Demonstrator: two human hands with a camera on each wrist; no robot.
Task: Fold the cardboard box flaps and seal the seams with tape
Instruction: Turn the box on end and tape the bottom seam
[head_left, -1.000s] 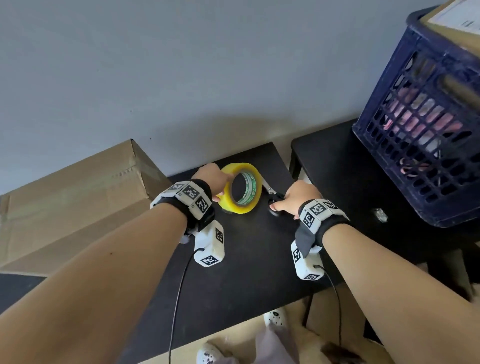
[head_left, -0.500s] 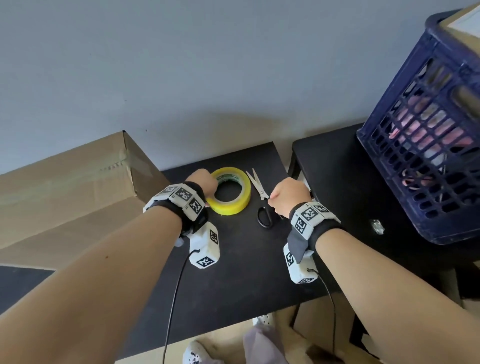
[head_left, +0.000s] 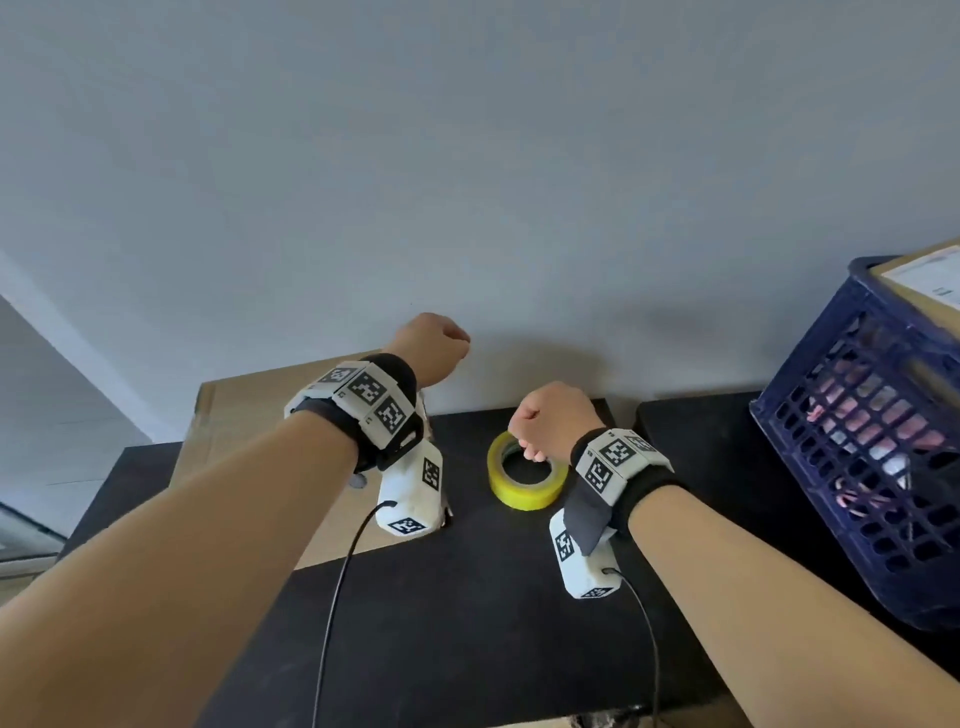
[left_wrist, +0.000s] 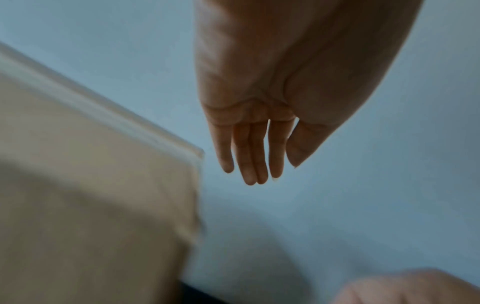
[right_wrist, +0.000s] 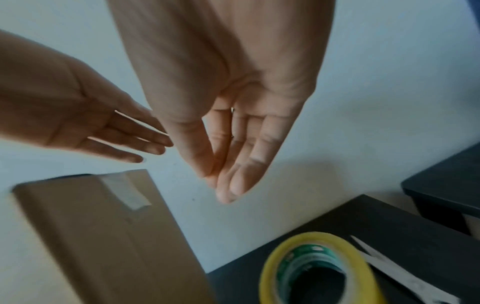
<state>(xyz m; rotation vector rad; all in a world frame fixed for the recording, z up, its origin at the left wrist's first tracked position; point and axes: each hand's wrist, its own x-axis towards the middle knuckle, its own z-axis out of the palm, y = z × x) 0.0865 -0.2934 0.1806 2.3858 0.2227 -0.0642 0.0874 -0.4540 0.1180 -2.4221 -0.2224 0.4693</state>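
The closed cardboard box (head_left: 244, 415) lies on the black table (head_left: 467, 613) at the left, with a strip of clear tape (right_wrist: 127, 191) over its end edge. My left hand (head_left: 447, 343) hovers above the box's far right corner, fingers (left_wrist: 249, 164) straight and empty. A yellow tape roll (head_left: 524, 483) lies flat on the table right of the box. My right hand (head_left: 524, 431) hangs just above the roll, its relaxed fingers (right_wrist: 241, 170) holding nothing. Scissors (right_wrist: 394, 269) lie right of the roll; in the head view my right hand hides them.
A dark blue plastic crate (head_left: 857, 441) with a parcel on top stands on a second black table (head_left: 701, 457) at the right. A grey wall runs close behind both tables. Cables trail from both wrist cameras over the table's front.
My left hand let go of the tape roll and rose toward the box. My right hand left the scissors and lifted above the roll. The roll now lies flat.
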